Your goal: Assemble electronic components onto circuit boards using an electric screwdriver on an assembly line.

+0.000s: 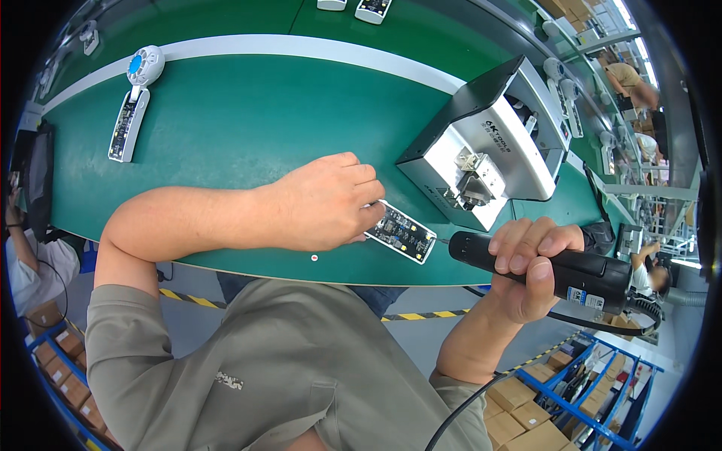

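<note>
My left hand (335, 201) is closed over the near-left end of a white handheld device (406, 233) with a bare circuit board, pressing it on the green table. The device's other end lies under my fingers, hidden. My right hand (530, 259) grips a black electric screwdriver (590, 274) held nearly level, its bit pointing left. That thin bit reaches the right end of the circuit board; whether it sits on a screw is too small to tell. Just beyond stands a silver and black screw feeder (481, 150).
Another white handheld fan (134, 113), its board exposed, lies at the table's far left. Past a white rail is a green conveyor belt (248, 16) with further white devices (372, 9). A black cable (466, 406) hangs by my right arm. Cardboard boxes (519, 402) fill a blue rack.
</note>
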`<act>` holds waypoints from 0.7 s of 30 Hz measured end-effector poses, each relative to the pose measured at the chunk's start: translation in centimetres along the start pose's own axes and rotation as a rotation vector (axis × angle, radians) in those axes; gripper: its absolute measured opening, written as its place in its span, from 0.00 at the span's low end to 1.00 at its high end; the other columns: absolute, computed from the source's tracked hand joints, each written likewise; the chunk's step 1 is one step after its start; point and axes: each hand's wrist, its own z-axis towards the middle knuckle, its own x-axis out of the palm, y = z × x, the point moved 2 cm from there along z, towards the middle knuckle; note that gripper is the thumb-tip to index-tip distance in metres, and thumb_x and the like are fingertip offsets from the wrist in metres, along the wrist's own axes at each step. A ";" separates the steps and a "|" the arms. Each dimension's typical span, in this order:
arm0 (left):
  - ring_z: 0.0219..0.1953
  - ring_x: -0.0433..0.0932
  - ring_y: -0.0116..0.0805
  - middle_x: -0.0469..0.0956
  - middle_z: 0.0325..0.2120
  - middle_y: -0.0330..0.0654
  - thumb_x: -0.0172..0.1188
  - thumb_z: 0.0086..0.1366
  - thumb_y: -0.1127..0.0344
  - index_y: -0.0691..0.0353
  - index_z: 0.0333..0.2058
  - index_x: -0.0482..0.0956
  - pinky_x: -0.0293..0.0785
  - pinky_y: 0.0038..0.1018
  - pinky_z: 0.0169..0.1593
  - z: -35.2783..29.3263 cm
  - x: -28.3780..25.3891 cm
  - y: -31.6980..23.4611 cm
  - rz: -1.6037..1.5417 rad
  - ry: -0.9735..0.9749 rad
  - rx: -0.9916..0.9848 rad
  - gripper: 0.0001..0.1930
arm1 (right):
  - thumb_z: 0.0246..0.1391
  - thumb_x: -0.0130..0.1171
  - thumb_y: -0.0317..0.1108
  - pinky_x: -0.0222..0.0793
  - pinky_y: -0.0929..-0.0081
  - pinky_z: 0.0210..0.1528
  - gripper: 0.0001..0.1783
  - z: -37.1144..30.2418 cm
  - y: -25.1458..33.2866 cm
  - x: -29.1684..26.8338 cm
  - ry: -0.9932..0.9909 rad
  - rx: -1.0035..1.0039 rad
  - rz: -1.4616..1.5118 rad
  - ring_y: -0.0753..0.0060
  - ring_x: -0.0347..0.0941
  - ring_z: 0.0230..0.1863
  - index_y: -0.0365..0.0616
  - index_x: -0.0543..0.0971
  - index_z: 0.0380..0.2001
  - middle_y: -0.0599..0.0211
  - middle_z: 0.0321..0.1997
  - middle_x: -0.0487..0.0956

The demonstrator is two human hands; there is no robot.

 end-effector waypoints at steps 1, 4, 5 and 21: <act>0.39 0.69 0.38 0.72 0.39 0.43 0.62 0.52 0.60 0.63 0.38 0.76 0.65 0.31 0.44 0.0 0.0 0.0 0.002 -0.001 0.002 0.17 | 0.48 0.60 0.27 0.69 0.77 0.26 0.13 0.0 -0.1 0.0 0.008 0.004 0.006 0.74 0.68 0.18 0.43 0.70 0.38 0.66 0.20 0.72; 0.39 0.69 0.38 0.72 0.39 0.43 0.62 0.52 0.60 0.63 0.38 0.76 0.65 0.31 0.44 0.1 0.0 0.0 0.011 -0.010 0.007 0.17 | 0.48 0.60 0.27 0.69 0.77 0.26 0.13 0.1 0.0 0.2 0.028 0.005 0.014 0.73 0.68 0.18 0.43 0.70 0.38 0.66 0.20 0.72; 0.38 0.69 0.37 0.72 0.37 0.42 0.62 0.52 0.59 0.62 0.37 0.77 0.65 0.30 0.44 0.0 0.0 0.0 0.029 -0.027 0.012 0.16 | 0.48 0.60 0.27 0.69 0.77 0.26 0.13 0.2 0.1 0.3 0.014 0.015 0.002 0.73 0.69 0.19 0.43 0.70 0.38 0.66 0.20 0.72; 0.34 0.69 0.34 0.72 0.28 0.39 0.61 0.54 0.57 0.58 0.31 0.80 0.64 0.28 0.42 0.0 0.7 0.0 0.113 -0.110 0.037 0.11 | 0.51 0.60 0.31 0.69 0.73 0.29 0.13 4.1 2.3 2.2 0.090 -0.179 -0.136 0.72 0.70 0.20 0.46 0.69 0.39 0.67 0.21 0.73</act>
